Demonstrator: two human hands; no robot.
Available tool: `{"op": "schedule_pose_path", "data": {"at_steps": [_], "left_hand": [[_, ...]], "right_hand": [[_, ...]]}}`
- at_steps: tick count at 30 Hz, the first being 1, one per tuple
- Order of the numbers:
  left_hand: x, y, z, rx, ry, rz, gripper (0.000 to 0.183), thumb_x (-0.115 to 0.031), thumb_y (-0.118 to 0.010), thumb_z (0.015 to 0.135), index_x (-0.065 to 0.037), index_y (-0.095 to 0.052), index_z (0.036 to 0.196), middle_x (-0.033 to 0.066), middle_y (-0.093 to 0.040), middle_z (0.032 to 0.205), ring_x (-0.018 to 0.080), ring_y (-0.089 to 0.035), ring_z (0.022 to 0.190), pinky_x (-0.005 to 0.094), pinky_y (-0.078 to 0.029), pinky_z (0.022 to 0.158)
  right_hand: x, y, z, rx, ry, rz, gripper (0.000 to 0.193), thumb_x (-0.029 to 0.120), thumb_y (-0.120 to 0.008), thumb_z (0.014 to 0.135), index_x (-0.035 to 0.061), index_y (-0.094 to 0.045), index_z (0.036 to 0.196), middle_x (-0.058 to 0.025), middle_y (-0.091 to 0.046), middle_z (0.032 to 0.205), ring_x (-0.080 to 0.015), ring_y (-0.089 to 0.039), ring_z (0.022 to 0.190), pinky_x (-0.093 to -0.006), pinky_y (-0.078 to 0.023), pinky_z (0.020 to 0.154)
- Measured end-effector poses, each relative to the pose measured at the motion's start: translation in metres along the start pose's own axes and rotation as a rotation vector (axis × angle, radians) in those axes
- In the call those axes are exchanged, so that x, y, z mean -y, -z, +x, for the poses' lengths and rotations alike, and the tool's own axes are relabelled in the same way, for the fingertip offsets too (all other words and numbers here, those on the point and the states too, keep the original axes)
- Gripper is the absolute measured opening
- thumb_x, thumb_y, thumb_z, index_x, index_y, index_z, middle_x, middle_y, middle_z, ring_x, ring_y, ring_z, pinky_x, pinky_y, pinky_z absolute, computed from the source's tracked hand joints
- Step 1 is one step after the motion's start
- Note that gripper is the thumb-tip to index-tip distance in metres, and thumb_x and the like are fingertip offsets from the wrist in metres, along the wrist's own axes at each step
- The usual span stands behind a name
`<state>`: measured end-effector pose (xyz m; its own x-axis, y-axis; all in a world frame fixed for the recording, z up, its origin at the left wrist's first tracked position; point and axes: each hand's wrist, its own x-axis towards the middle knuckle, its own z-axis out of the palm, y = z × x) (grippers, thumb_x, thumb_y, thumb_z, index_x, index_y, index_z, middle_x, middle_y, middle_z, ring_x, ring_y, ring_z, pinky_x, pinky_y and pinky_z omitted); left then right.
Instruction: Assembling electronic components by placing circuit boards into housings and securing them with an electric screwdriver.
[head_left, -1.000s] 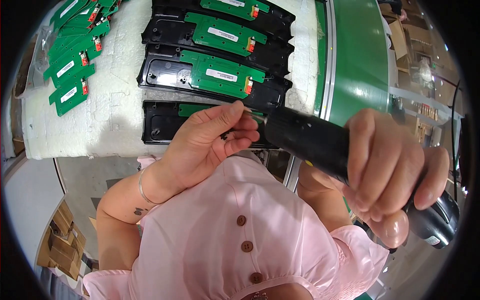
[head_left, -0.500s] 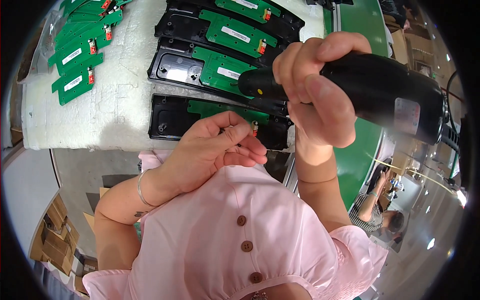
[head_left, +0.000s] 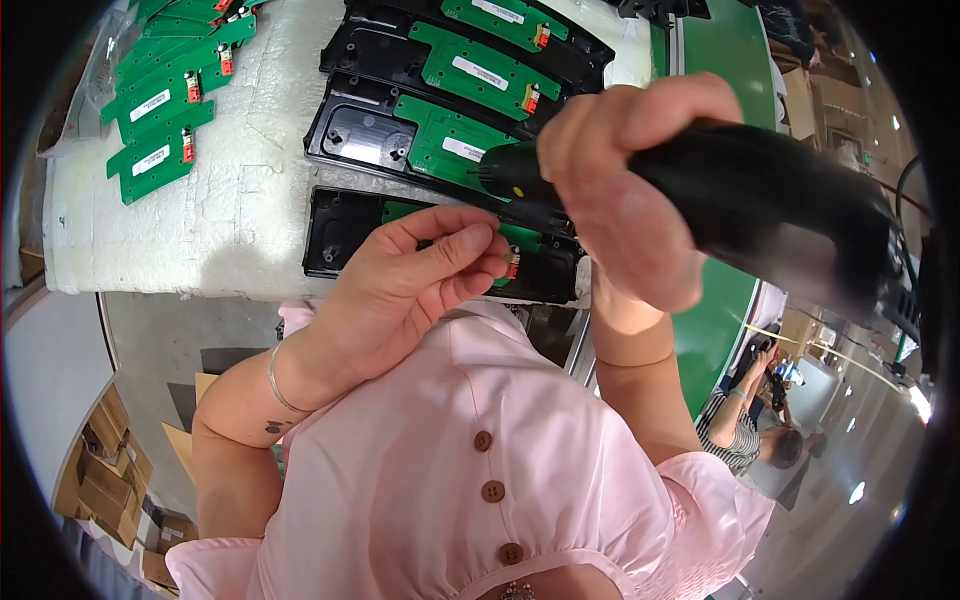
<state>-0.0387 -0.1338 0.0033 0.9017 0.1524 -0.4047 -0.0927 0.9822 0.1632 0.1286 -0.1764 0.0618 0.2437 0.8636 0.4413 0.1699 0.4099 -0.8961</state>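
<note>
My right hand (head_left: 625, 195) is wrapped round a black electric screwdriver (head_left: 770, 200), held slanting with its nose over the edge of a green circuit board (head_left: 440, 130). That board lies in a long black plastic housing (head_left: 350, 135). My left hand (head_left: 415, 275) is closed, thumb and forefinger pinched together; whatever is between them is too small to name. It hovers over the nearest black housing (head_left: 340, 225), partly covering that one's green board (head_left: 525, 240) with a red and white connector (head_left: 514, 262). The screwdriver's bit cannot be made out.
More black housings with boards (head_left: 480, 70) lie in a row farther back. Loose green boards (head_left: 150, 160) overlap at the left on the white foam-like table surface (head_left: 250, 180). A green strip (head_left: 700, 340) runs along the right. Another person (head_left: 745, 420) is at the far right.
The fingers of my left hand have curled in, its thumb and forefinger coming together near the nearest board. The screwdriver's rear end has swung slightly lower. The housings appear shifted slightly right.
</note>
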Motion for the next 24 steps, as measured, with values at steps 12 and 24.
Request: {"op": "schedule_pose_path", "data": {"at_steps": [12, 24], "left_hand": [[0.002, 0.001, 0.005, 0.042, -0.029, -0.076, 0.020, -0.017, -0.056, 0.086, -0.003, -0.058, 0.100, 0.0046, -0.061, 0.087, 0.0102, -0.059, 0.076, 0.0206, -0.049, 0.069], [0.003, -0.004, -0.004, -0.017, 0.044, -0.155, 0.033, -0.019, -0.044, 0.092, 0.006, -0.047, 0.113, 0.0159, -0.053, 0.112, 0.0210, -0.050, 0.108, 0.0300, -0.041, 0.093]], "right_hand": [[0.066, 0.008, 0.000, 0.235, 0.176, 0.402, 0.027, 0.005, -0.071, 0.063, 0.0121, -0.049, 0.078, 0.0054, -0.057, 0.058, -0.0026, -0.053, 0.049, -0.0129, -0.045, 0.052], [0.013, -0.022, 0.012, -0.087, 0.014, 0.161, 0.029, 0.009, -0.044, 0.070, 0.0055, -0.042, 0.099, 0.0008, -0.039, 0.056, -0.0112, -0.037, 0.048, -0.0288, -0.032, 0.050]]}}
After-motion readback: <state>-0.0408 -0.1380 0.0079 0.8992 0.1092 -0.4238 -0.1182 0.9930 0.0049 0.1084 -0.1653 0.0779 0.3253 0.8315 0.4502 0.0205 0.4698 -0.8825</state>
